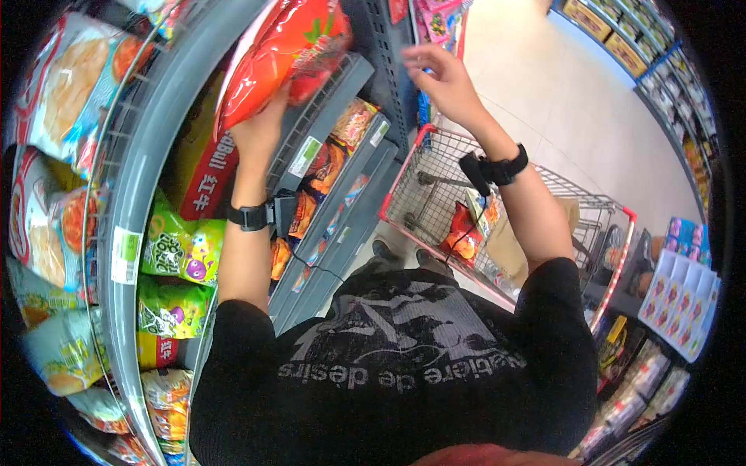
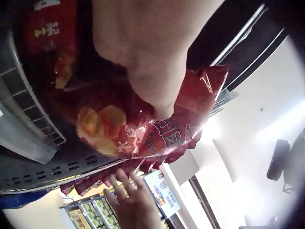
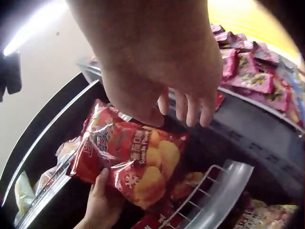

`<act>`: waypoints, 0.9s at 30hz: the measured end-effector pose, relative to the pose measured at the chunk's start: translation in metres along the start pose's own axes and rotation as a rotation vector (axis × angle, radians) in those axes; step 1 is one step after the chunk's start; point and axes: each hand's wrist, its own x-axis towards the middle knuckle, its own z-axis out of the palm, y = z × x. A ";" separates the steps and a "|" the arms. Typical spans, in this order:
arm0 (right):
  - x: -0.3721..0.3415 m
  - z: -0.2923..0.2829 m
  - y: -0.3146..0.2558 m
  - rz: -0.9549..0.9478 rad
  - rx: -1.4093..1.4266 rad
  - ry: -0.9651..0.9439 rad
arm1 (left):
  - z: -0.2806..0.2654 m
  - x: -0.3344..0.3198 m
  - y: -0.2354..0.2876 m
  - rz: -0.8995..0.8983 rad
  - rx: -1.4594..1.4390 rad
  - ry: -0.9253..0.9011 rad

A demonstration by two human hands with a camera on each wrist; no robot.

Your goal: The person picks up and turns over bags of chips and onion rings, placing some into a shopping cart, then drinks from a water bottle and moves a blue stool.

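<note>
My left hand (image 1: 260, 128) grips a red bag of potato chips (image 1: 264, 66) by its lower side, up at the shelf. Tomato-flavour lettering and pictured yellow chips show on the bag's front in the right wrist view, where the left thumb (image 3: 101, 183) presses against it. Off to the right, my right hand (image 1: 447, 81) is raised with loosely bent fingers and nothing in it. From the right wrist it appears just above the bag (image 3: 124, 152), apart from it. Another red bag (image 3: 186, 183) lies on the shelf behind.
A wire shopping cart (image 1: 443, 155) stands at the right, with a red snack bag (image 1: 464, 237) and a brown paper item (image 1: 509, 245) inside. Tiered grey shelves (image 1: 357, 167) of snacks fill the left. Pink packets (image 3: 252, 76) hang over a neighbouring shelf. Pale floor (image 1: 528, 70) lies beyond.
</note>
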 end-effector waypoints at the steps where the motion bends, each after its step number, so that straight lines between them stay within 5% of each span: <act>1: -0.018 -0.016 0.011 0.057 -0.015 0.028 | 0.001 0.000 0.002 0.027 0.044 0.029; 8: -0.185 -0.126 0.099 0.536 -0.206 0.282 | 0.009 0.007 -0.059 -0.349 0.140 0.012; 11: -0.278 -0.159 0.158 0.742 -0.337 0.381 | 0.022 0.017 -0.053 -0.323 0.111 0.028; 14: -0.351 -0.172 0.195 1.016 -0.227 0.308 | 0.019 0.028 -0.116 -0.462 -0.355 0.072; 16: -0.379 -0.165 0.206 1.218 -0.211 0.344 | 0.011 0.028 -0.162 -0.491 -0.328 0.036; 21: -0.442 -0.164 0.255 1.467 0.235 0.371 | 0.015 0.024 -0.129 -0.345 0.062 0.055; 23: -0.451 -0.157 0.252 1.495 0.239 0.382 | 0.006 0.023 -0.140 -0.533 0.301 0.003; 26: -0.459 -0.148 0.273 1.590 0.262 0.321 | 0.006 0.011 -0.081 -0.497 0.366 -0.147; 27: -0.486 -0.156 0.325 1.604 0.315 0.381 | 0.004 0.008 -0.074 -0.572 0.517 -0.231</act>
